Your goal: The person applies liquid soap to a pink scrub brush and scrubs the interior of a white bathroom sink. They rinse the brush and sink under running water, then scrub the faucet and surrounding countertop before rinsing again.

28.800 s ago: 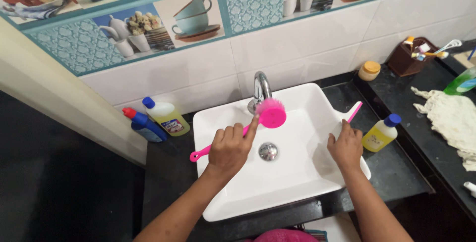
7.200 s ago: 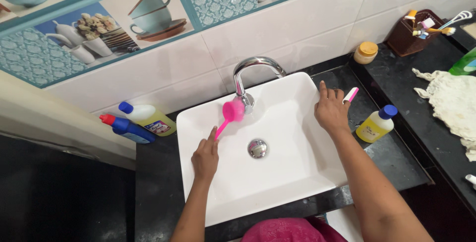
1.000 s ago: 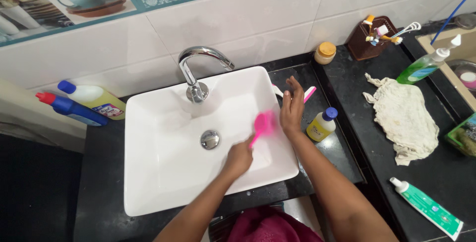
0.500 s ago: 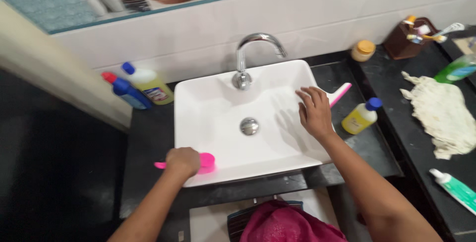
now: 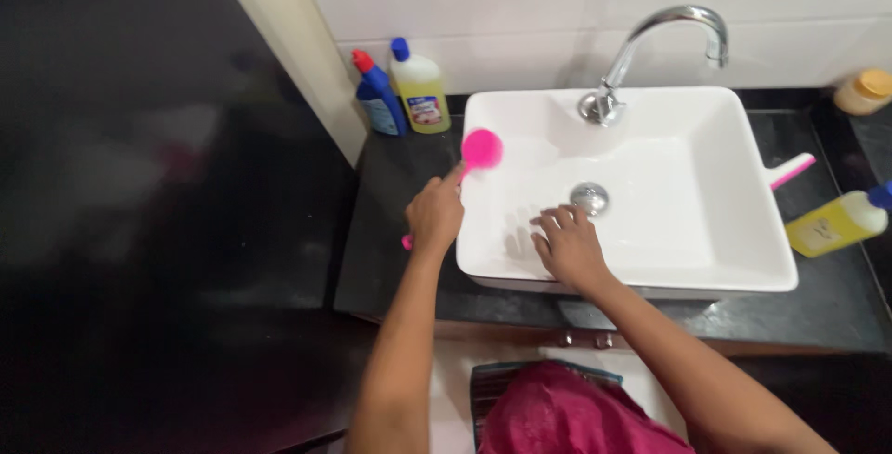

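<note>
The left hand, clenched round the pink brush at the sink's left rim, could knock the bottles upper left; the right hand lies flat, gripping nothing.

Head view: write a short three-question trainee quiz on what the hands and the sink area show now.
1. True or false: the left hand holds the pink brush over the left rim of the white sink.
2. Where does the right hand rest? A) on the tap B) inside the basin near the drain C) on the yellow bottle
3. Fill in: two bottles stand left of the sink by the wall, one blue with a red cap, one ____ with a blue cap.

Key: 1 true; 2 B, beside the drain; 3 yellow, the yellow bottle by the blue bottle.
</note>
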